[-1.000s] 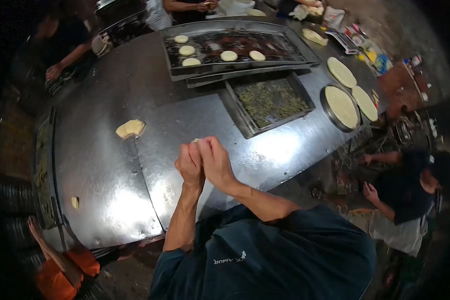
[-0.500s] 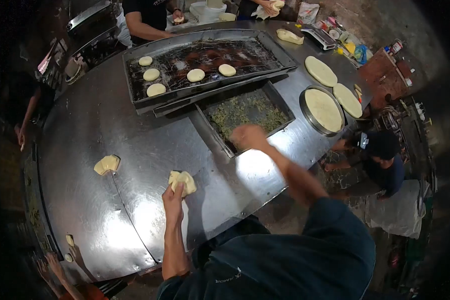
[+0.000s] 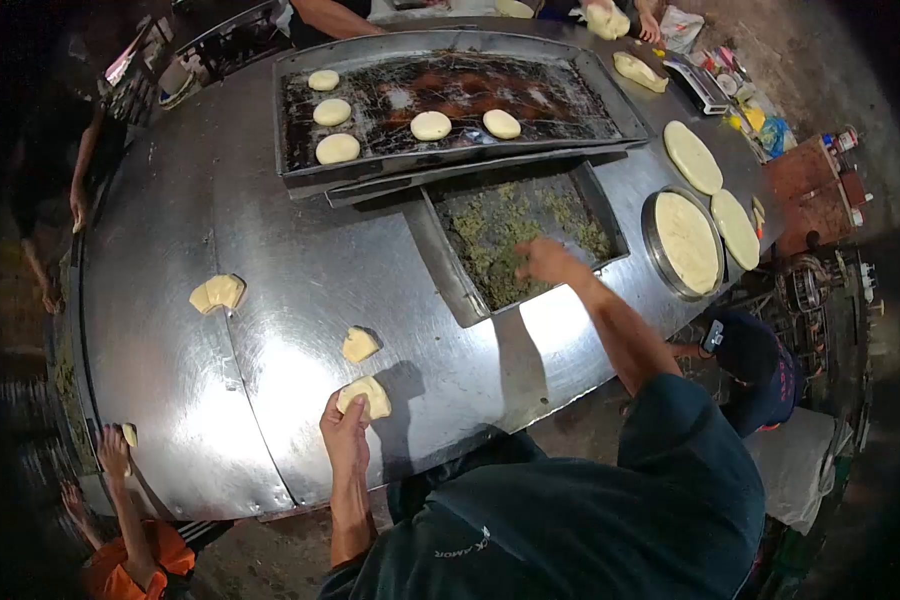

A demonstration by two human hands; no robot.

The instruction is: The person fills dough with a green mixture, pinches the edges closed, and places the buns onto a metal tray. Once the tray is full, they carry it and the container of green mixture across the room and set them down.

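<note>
My left hand point(image 3: 345, 437) grips a flattened piece of pale dough point(image 3: 366, 398) between thumb and fingers, just above the metal table point(image 3: 300, 270). Just beyond it, another dough piece point(image 3: 360, 345) lies on the table. My right hand point(image 3: 552, 262) reaches into a shallow metal tray point(image 3: 462, 297), its fingers bunched together at the crumbly green filling point(image 3: 487, 235). How much filling those fingers hold is hidden. Farther left, a few overlapping dough pieces point(image 3: 217, 293) rest on the metal.
A large dark baking pan point(image 3: 460, 155) with several round dough pieces stands behind the filling tray. At the right are a round pan point(image 3: 654, 240) of flat dough, two dough ovals point(image 3: 692, 158) and a scale point(image 3: 698, 85). Other people's hands point(image 3: 113, 452) work around the table.
My right hand has gone from a blur at the tray's near edge to the filling. My left hand still grips its dough; the piece beyond it now shows apart. The view has shifted.
</note>
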